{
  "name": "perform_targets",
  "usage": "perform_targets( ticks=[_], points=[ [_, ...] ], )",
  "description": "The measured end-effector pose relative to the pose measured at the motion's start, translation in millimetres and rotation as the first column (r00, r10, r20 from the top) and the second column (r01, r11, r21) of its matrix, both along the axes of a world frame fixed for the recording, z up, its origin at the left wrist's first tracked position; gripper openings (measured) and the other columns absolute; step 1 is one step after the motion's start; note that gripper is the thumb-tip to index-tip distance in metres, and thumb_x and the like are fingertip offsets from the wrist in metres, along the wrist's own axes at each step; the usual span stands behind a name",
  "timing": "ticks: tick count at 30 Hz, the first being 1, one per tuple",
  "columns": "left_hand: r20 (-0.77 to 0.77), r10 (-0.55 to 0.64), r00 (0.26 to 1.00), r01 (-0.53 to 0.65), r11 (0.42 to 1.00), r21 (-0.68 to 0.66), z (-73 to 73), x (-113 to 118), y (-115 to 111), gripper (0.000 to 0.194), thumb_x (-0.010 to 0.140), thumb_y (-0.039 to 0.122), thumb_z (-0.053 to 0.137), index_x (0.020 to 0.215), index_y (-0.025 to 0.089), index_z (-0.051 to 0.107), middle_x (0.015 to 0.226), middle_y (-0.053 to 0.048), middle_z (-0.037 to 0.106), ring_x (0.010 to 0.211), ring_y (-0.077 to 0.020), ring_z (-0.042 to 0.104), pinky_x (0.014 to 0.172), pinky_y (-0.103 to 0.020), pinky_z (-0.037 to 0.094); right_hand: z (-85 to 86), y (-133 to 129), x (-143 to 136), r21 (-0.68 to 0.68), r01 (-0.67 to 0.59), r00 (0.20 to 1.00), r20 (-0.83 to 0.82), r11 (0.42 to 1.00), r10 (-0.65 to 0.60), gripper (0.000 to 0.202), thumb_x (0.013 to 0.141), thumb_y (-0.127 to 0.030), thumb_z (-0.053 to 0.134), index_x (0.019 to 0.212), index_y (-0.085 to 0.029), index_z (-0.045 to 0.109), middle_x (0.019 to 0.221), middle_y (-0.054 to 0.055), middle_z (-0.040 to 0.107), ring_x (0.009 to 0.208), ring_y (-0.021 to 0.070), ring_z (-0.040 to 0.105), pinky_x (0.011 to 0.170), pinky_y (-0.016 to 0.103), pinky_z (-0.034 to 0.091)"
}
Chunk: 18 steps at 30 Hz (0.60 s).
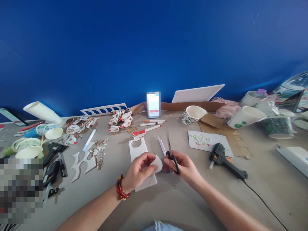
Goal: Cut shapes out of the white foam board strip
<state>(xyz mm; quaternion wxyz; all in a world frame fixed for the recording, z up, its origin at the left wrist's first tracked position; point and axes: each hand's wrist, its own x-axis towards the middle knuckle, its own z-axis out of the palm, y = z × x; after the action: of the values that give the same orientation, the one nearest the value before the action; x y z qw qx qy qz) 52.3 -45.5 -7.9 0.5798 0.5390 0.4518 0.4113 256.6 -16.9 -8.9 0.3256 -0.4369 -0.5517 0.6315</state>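
Note:
Between the thumb and fingers of my left hand (141, 170) is a small white rounded foam-board cutout (158, 163). My right hand (184, 165) grips black-handled scissors (177, 165), their blades pointing up and away from me, apart from the cutout. Below my left hand lies a white foam board (139, 147) with a rounded hole near its far end. A pale purple stick-like tool (161, 145) rests on the table just left of the scissors. Beyond the board are a red-and-white marker (152, 128) and a red-tipped piece (139, 132).
A black glue gun (226, 160) with its cord lies right, beside a drawing card (202, 140). A patterned paper cup (194, 115) stands behind. Small white bird-like cutouts (120, 120), foam offcuts (84, 163) and more glue guns (51, 168) are left. A lit screen (153, 105) stands at the back.

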Motion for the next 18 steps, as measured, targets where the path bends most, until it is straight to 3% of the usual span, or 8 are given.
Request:
perform_targets(
  ticks=[3, 8, 18],
  points=[
    [-0.048, 0.113, 0.992, -0.108, 0.989, 0.098, 3.1, -5, -1, 0.017, 0.087, 0.033, 0.066, 0.095, 0.018, 0.06, 0.085, -0.001, 0.059, 0.077, -0.013, 0.055, 0.073, -0.024, 0.047, 1.6, 1, 4, 0.162, -0.1, 0.976, 0.207, 0.982, 0.065, 0.04, 0.081, -0.052, 0.066, 0.066, -0.018, 0.052, 0.057, -0.001, 0.057, 0.054, 0.0111, 0.046, 0.05, 0.021, 0.033],
    [-0.052, 0.246, 0.968, -0.225, 0.94, 0.257, 6.5, -13, 1, 0.014, 0.09, 0.031, 0.062, 0.098, 0.02, 0.059, 0.084, 0.0, 0.055, 0.077, -0.0129, 0.054, 0.072, -0.023, 0.047, 11.1, 2, 10, 0.372, -0.259, 0.809, 0.587, 0.892, -0.01, 0.036, 0.078, -0.046, 0.069, 0.062, -0.02, 0.05, 0.056, -0.004, 0.049, 0.051, 0.0098, 0.037, 0.048, 0.021, 0.025],
    [0.017, 0.247, 0.969, -0.237, 0.905, 0.352, 1.9, -21, 6, 0.012, 0.092, 0.027, 0.06, 0.103, 0.021, 0.061, 0.091, -0.002, 0.058, 0.08, -0.0135, 0.053, 0.075, -0.025, 0.046, 16.6, 4, 17, 0.466, -0.35, 0.677, 0.725, 0.812, -0.124, 0.034, 0.08, -0.047, 0.067, 0.061, -0.021, 0.055, 0.054, -0.004, 0.056, 0.05, 0.0114, 0.047, 0.051, 0.022, 0.026]
  ],
)
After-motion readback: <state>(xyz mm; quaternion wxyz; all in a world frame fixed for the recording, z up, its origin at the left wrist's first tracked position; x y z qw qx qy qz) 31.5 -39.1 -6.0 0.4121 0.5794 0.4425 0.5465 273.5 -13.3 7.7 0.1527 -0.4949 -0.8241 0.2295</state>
